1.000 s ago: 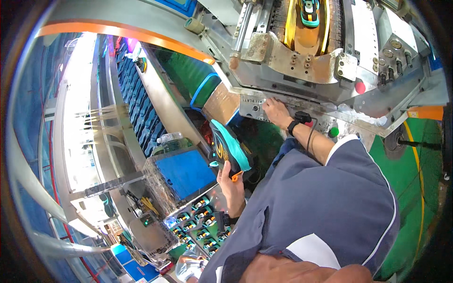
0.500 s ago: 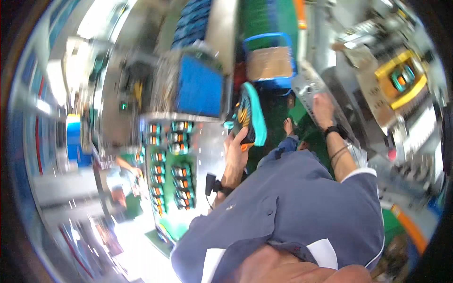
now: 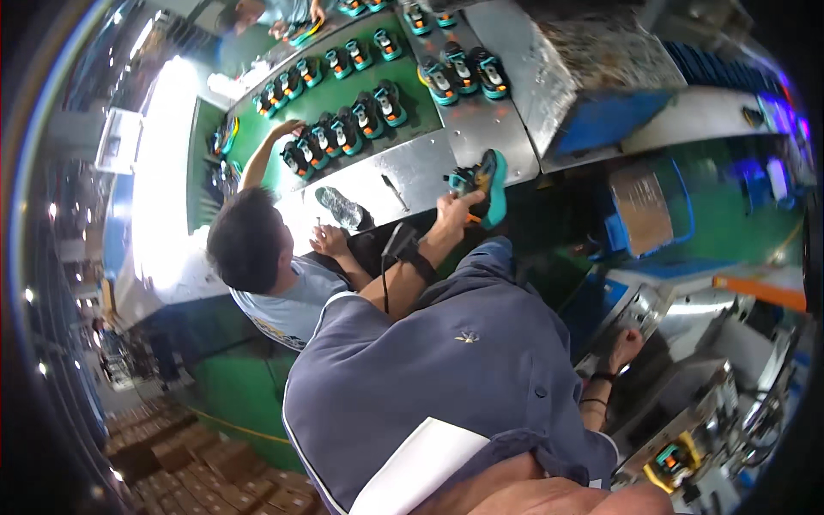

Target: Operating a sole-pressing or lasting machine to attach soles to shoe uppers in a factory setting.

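Note:
My left hand (image 3: 455,213) is closed round the heel end of a black sneaker (image 3: 493,190) with a teal sole and orange and yellow parts. The shoe hangs with its toe pointing away from me, beside the front edge of the metal-edged conveyor table (image 3: 412,163). A dark device is strapped to my left wrist. Low on the right, my right hand (image 3: 627,346) is loosely curled, with nothing visible in it, beside a metal machine (image 3: 648,309). Rows of matching sneakers (image 3: 343,130) stand on the green belt.
On the left a co-worker (image 3: 249,245) leans at the table, one arm over the shoes, near a clear shoe-shaped piece (image 3: 341,206). A blue-framed cart with a cardboard sheet (image 3: 642,210) stands at right. Another sneaker (image 3: 671,459) sits in a yellow holder. Brown cartons (image 3: 215,463) are stacked behind.
My view and body have turned left toward the shoe table, and the co-worker is now close by. The sneaker stays in my left hand; my right hand remains at the right-hand machines.

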